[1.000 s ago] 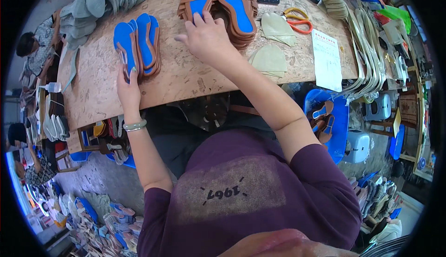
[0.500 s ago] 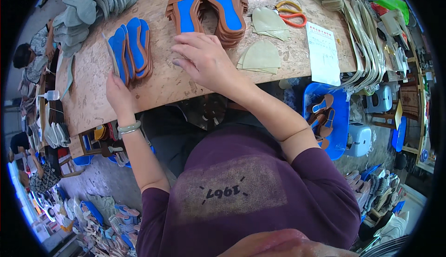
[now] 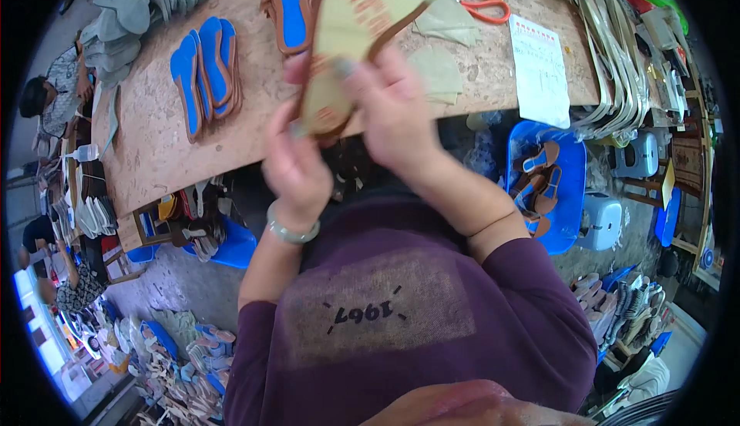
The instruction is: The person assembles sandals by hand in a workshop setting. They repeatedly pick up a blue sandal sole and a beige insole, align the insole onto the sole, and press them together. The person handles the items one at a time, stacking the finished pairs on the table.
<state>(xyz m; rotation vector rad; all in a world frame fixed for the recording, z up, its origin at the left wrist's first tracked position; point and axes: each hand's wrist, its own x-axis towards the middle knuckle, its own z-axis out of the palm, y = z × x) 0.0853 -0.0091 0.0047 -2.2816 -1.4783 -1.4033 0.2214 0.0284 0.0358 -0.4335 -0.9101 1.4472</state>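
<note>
Over the table's front edge I hold a sandal insole (image 3: 347,33), its beige underside facing up and its edge brown; whether several are stacked together I cannot tell. My left hand (image 3: 297,168), slightly blurred, grips the narrow end. My right hand (image 3: 397,110) closes on the side, with the thumb on the beige face. Behind it stands a pile of brown sandal pieces with blue centres (image 3: 293,10), partly covered. To the left lie several blue-topped insoles with brown edges (image 3: 204,75), fanned in a row.
Grey shoe pieces (image 3: 123,10) are heaped at the far left. On the right are pale rounded sheets (image 3: 435,72), scissors (image 3: 486,10), a written paper (image 3: 537,72) and hanging strips (image 3: 617,72). A blue bin (image 3: 566,187) with sandals stands below. Two people (image 3: 58,98) are at the left.
My left hand has left the blue-topped insoles and moved right. My right hand has come nearer from the brown pile. An insole is now lifted and turned underside up between both hands.
</note>
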